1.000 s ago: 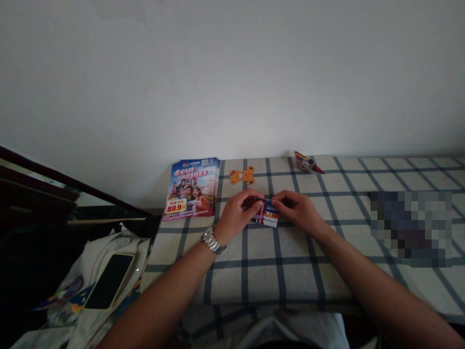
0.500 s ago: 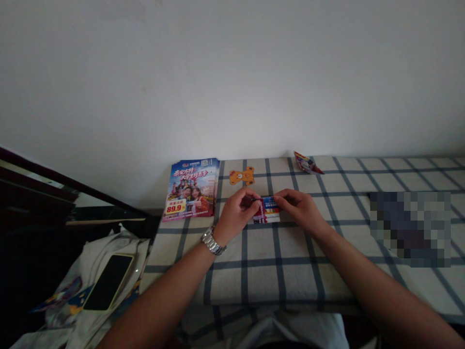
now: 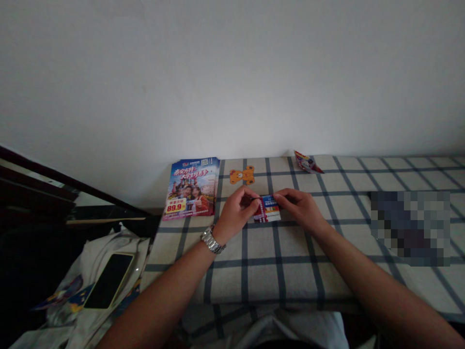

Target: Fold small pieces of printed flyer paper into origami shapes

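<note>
Between my two hands is a small folded paper flyer (image 3: 268, 209), printed in dark red, blue, orange and white. My left hand (image 3: 240, 208), with a metal watch at the wrist, pinches its left upper edge between thumb and fingers. At the upper right corner, the thumb and fingers of my right hand (image 3: 296, 206) close on the same paper. The flyer's top edge is partly hidden by my fingertips. Left of my hands lies a stack of colourful flyers (image 3: 192, 189) marked 89.9. A folded paper piece (image 3: 308, 163) rests near the wall.
A flat brown bear cutout (image 3: 242, 175) lies just beyond my left hand. The table has a checked cloth (image 3: 261, 271) and meets a white wall (image 3: 232, 77). A phone (image 3: 109, 281) lies on a cloth bag at lower left. A blurred patch (image 3: 410, 228) covers the right side.
Both hands keep their grip on the small paper. Its lower right corner has shifted very slightly; everything else looks the same.
</note>
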Available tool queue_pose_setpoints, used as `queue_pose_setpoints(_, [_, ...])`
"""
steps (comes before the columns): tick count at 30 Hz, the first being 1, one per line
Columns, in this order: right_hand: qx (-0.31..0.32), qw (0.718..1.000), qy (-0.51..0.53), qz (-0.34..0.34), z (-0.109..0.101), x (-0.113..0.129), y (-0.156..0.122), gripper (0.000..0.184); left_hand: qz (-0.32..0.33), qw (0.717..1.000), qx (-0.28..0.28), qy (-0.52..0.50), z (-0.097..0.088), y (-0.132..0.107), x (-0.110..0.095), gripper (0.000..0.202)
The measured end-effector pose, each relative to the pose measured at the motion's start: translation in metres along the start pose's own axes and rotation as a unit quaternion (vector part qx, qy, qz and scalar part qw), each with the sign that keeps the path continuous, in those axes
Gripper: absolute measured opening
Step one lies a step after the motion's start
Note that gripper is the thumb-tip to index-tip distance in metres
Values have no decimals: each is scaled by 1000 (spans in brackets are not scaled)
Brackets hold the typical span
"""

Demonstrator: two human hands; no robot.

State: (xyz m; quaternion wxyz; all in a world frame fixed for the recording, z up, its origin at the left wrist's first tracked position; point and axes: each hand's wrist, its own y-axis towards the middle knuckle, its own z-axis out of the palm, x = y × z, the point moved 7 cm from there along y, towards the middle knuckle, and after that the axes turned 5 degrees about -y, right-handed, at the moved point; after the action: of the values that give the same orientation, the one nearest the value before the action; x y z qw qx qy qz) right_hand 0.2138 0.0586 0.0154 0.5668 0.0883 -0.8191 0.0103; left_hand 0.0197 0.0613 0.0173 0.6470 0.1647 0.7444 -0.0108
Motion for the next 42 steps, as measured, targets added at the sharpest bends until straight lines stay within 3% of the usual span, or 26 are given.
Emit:
queue_pose_setpoints(7, [11,1000,3,24,0,-6,-1,38,2,1000,-5,-10,-2,0,4,26])
queue_pose_setpoints(22, [33,999,-25,0,2,-2,-2,33,3,998,52,17,7,0,-3,22])
queue_pose_setpoints(33, [48,999,-25,-5,6,0,-2,34,13,999,32,20,4,0,-8,20])
queue_pose_setpoints(42, [73,994,-76,-26,8,1,-3,34,13,998,59,29,7,0,-3,18])
